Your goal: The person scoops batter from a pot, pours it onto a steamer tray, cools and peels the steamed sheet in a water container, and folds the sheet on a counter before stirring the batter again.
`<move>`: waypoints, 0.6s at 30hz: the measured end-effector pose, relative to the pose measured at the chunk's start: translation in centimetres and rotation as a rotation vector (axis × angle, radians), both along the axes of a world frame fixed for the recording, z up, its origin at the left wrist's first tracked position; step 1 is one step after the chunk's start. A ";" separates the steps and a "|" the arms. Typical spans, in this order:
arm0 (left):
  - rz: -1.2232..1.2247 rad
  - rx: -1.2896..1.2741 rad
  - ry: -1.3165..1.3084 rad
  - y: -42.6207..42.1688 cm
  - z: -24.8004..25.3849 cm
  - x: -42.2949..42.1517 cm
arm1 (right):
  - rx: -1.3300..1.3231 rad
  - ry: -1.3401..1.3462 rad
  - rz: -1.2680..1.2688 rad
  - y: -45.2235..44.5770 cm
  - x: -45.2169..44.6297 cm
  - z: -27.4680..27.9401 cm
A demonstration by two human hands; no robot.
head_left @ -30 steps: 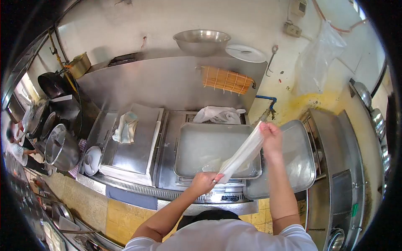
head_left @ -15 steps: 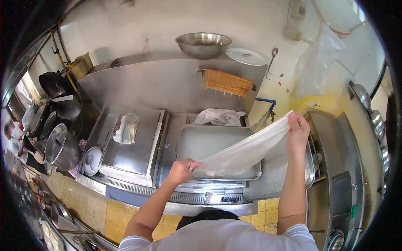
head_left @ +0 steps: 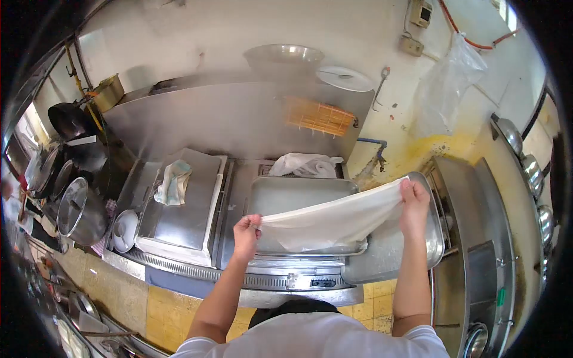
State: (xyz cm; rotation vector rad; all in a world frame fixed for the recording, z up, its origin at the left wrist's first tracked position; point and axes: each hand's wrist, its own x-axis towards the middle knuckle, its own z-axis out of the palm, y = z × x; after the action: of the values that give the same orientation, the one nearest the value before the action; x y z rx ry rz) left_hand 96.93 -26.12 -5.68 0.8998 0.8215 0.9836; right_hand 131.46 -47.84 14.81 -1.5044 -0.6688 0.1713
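Here we have plain, milky off-white all across the sheet (head_left: 331, 222) between our left fingers (head_left: 251, 224) and right fingers (head_left: 413, 190)! Behind it, silver-grey on the tray (head_left: 289, 192). Beyond the fingers, we catch warm orange-brown on the mat (head_left: 322, 117), crossed by paler lines, then blue on the pipe (head_left: 371, 141) and a blotchy yellow stain (head_left: 446, 145)! Left of the left fingers, we spot white tinged pale blue on the cloth (head_left: 175, 182). Nearer us than the fingers: yellow tiles (head_left: 172, 310), and white on our shirt (head_left: 310, 339)!
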 end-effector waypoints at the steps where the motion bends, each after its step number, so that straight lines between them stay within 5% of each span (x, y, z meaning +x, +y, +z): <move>1: 0.035 0.061 0.054 0.2 1.1 -0.3 | -0.046 -0.063 0.005 -0.6 0.0 0.2; 5: 0.138 0.404 0.123 2.7 6.8 -2.1 | -0.120 -0.301 0.022 -2.6 -0.5 3.5; 8: 0.277 0.823 0.225 2.4 15.4 -3.9 | -0.033 -0.323 0.003 -3.7 -0.9 5.8; 12: 0.371 1.117 0.340 1.5 20.5 -6.4 | -0.046 -0.341 -0.010 -5.2 -0.6 6.3; 16: 0.352 1.139 0.437 1.9 18.9 -6.5 | -0.144 -0.228 -0.042 -5.8 0.2 2.7; 18: 0.272 0.951 0.413 3.2 15.2 -4.9 | -0.201 -0.106 -0.019 -4.9 0.4 0.0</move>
State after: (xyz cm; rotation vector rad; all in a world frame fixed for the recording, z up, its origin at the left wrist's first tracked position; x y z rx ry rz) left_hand 92.02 -22.89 9.49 1.8860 0.8228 1.4923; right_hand 131.91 -52.70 14.76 -1.7217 -0.7392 0.1486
